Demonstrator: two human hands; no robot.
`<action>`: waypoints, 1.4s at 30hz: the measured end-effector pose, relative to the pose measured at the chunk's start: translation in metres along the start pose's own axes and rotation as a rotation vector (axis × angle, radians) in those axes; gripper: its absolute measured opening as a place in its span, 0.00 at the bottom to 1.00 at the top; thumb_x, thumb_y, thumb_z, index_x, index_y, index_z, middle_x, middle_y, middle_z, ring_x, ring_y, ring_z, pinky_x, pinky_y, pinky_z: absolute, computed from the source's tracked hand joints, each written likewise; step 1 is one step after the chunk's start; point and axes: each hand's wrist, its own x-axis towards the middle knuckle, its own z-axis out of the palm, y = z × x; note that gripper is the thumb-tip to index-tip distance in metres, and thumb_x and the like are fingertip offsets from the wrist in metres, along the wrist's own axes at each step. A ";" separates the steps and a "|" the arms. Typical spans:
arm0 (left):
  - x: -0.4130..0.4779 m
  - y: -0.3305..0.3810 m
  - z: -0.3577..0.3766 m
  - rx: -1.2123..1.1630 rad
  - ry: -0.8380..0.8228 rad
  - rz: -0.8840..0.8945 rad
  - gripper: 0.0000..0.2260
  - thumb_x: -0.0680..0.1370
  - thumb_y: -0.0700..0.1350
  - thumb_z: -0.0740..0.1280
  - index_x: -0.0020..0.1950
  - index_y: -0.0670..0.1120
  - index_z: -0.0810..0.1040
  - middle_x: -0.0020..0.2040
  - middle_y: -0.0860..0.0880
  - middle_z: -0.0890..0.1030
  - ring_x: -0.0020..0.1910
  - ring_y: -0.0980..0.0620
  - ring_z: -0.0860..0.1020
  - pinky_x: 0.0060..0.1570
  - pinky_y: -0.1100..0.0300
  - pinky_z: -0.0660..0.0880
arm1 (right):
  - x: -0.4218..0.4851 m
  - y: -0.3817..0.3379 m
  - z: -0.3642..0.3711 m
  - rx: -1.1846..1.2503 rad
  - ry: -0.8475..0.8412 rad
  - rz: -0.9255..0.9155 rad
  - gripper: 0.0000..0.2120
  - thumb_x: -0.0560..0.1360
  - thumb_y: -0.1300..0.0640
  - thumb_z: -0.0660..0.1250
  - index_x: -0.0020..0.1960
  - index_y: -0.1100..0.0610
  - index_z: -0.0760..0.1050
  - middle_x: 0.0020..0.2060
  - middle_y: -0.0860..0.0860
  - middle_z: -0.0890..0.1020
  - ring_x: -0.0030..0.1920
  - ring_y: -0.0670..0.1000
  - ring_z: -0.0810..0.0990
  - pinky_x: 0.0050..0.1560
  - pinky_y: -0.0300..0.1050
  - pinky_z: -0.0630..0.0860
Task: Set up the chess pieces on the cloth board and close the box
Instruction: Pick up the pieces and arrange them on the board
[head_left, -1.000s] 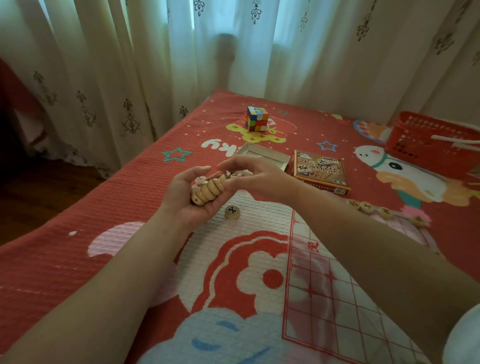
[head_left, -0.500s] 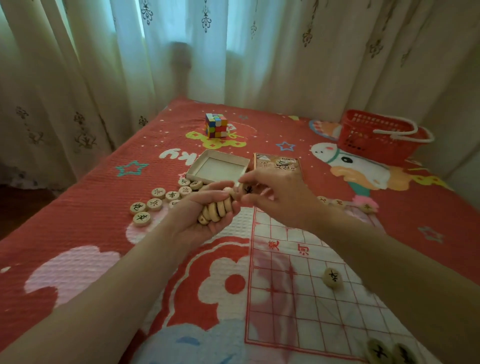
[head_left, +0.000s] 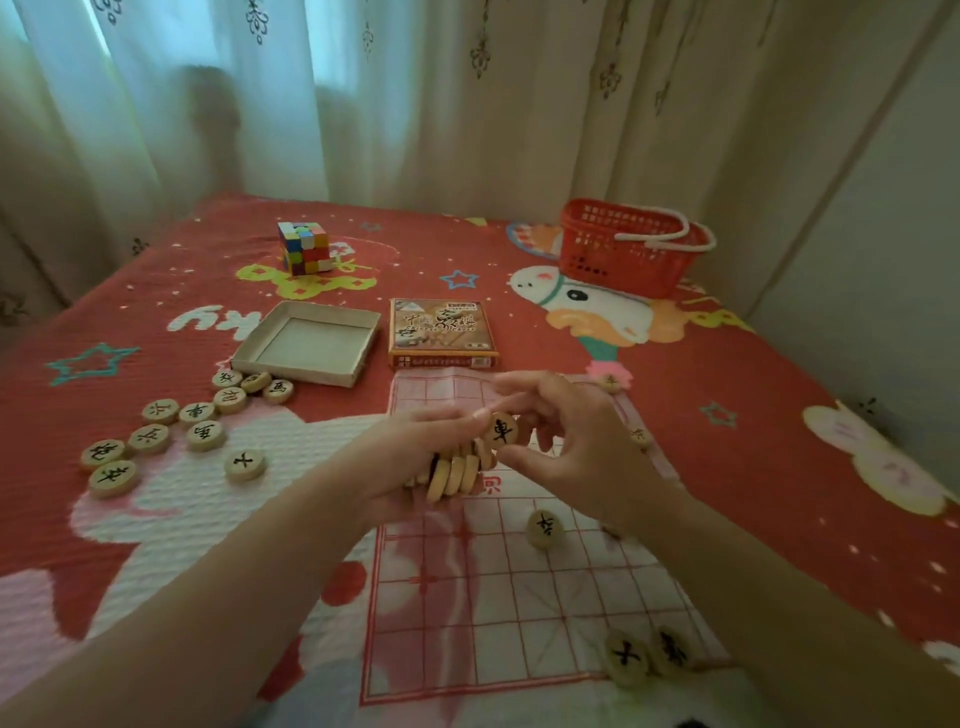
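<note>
Left hand (head_left: 410, 460): palm up, fingers curled around a row of wooden chess discs (head_left: 457, 474) stacked on edge, held over the far half of the cloth board (head_left: 493, 597).

Right hand (head_left: 576, 447): thumb and forefinger pinch a single disc (head_left: 503, 430), its black character facing the camera, right at the top of the held row. The other fingers are loosely spread.

Cloth board: white with a red grid, lying flat on the bed cover (head_left: 779, 415).
- One lone disc (head_left: 544, 528) lies face up on the grid, just beside the right wrist.
- A pair of discs (head_left: 627, 657) lies side by side at the near right edge.
- Two small discs (head_left: 640, 435) lie along the right edge; their markings are too blurred to read.

Loose discs (head_left: 182, 421): scattered face up on the bed cover, left of the board and near the box tray (head_left: 306, 343).

Box tray: open and grey inside, beyond the board's far left corner.

Printed lid (head_left: 441, 331): lies flat just beside the tray, touching the board's far edge.

Puzzle cube (head_left: 304, 253): multicoloured, farther back.

Red basket (head_left: 623, 249): white handles, far right.

Curtains (head_left: 363, 104): behind the bed.
</note>
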 end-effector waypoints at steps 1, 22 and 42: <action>0.002 0.001 0.004 0.009 0.001 0.005 0.15 0.72 0.48 0.68 0.51 0.38 0.78 0.37 0.44 0.78 0.31 0.50 0.75 0.30 0.59 0.73 | -0.002 0.001 -0.003 -0.005 0.006 0.003 0.22 0.65 0.61 0.73 0.59 0.57 0.74 0.43 0.41 0.81 0.37 0.41 0.77 0.35 0.32 0.72; -0.005 0.007 -0.012 -0.255 0.125 0.016 0.09 0.75 0.36 0.59 0.52 0.44 0.75 0.38 0.45 0.77 0.26 0.55 0.75 0.21 0.68 0.70 | -0.018 0.020 -0.065 -0.052 0.033 0.138 0.14 0.65 0.61 0.74 0.48 0.47 0.79 0.39 0.41 0.83 0.40 0.41 0.79 0.40 0.45 0.74; -0.036 -0.012 -0.046 -0.458 0.216 0.156 0.16 0.66 0.40 0.64 0.54 0.46 0.75 0.36 0.47 0.81 0.26 0.55 0.76 0.19 0.68 0.70 | -0.006 -0.032 0.037 -0.240 -0.398 0.018 0.10 0.70 0.55 0.71 0.49 0.56 0.75 0.40 0.43 0.77 0.39 0.46 0.74 0.40 0.40 0.72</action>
